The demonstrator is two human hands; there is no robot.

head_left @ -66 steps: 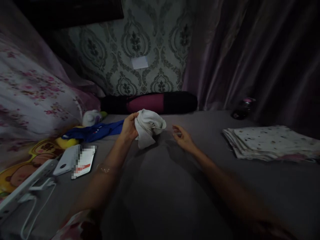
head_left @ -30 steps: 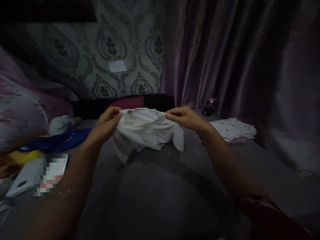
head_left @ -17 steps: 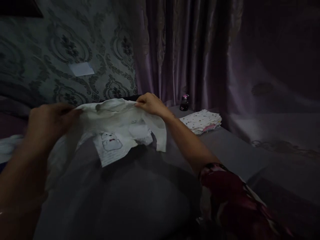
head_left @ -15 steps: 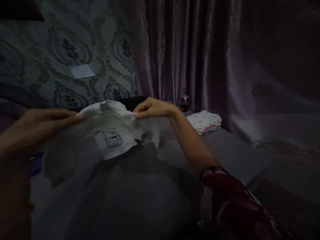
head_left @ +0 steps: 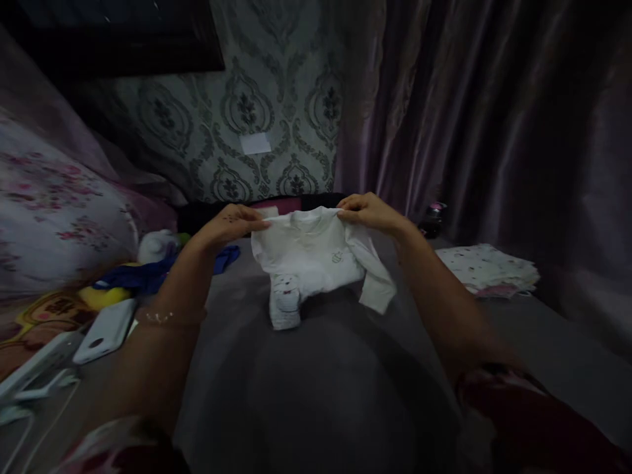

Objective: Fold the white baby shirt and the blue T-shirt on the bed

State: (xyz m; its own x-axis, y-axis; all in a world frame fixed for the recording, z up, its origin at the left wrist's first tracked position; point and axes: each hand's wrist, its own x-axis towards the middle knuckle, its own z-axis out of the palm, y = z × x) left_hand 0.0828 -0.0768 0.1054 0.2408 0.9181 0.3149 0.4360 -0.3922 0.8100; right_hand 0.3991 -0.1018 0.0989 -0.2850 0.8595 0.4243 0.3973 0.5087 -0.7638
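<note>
A small white long-sleeved shirt (head_left: 316, 247) is stretched between my hands above the grey bed sheet (head_left: 316, 382). My left hand (head_left: 234, 222) pinches its left shoulder, and my right hand (head_left: 368, 212) pinches the right shoulder, with the neckline up between them. A little green print shows on the chest. One sleeve hangs down at the right. Below the left side of the shirt, a pale printed cloth piece (head_left: 285, 303) shows; whether it belongs to the shirt I cannot tell.
At the right lies a folded stack of white printed cloths (head_left: 488, 270), with a small dark bottle (head_left: 432, 220) behind it. On the left are a white power bank-like device (head_left: 105, 331), a power strip (head_left: 39, 362) with cables, blue cloth (head_left: 141, 276) and a white plush toy (head_left: 158, 245).
The view has swung left. The white shirt, blurred and crumpled before, now hangs spread out, facing me, held at both shoulders.
</note>
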